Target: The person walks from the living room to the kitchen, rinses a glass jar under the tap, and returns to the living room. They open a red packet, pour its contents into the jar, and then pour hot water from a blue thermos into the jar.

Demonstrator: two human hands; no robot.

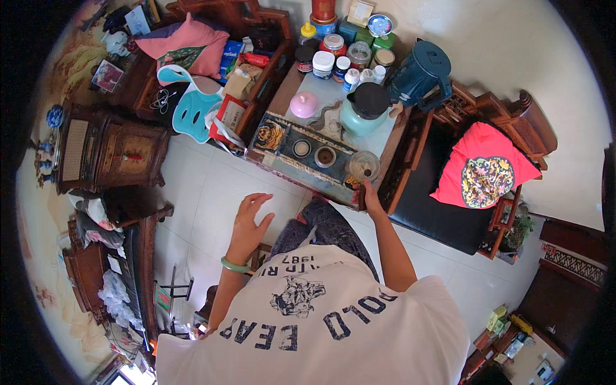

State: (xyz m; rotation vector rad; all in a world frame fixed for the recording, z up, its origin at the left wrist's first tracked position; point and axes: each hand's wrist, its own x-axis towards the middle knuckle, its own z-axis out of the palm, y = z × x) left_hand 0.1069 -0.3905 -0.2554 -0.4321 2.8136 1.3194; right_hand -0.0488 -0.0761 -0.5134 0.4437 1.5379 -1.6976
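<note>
My left hand [249, 227], with a green bangle at its wrist, hovers before the table with fingers apart and nothing in it. My right hand [370, 197] is at the table's front right corner, just below a clear glass bowl [363, 166] with a small dark spot in it. Its fingers are partly hidden, so whether it grips the bowl or the table edge is unclear. On the dark patterned runner [284, 156] stand a small round cup [301, 148] and a round container with brown contents [325, 157]. Behind them are a pink domed object [303, 104] and a mint-green vacuum jug [364, 118] with a black lid.
Several jars and bottles [323, 64] crowd the table's back. A dark teal pitcher [423, 72] stands at the back right. Wooden seats flank the table; a red cushion [486, 168] lies on the right one, and a turquoise seat support [197, 108] on the left.
</note>
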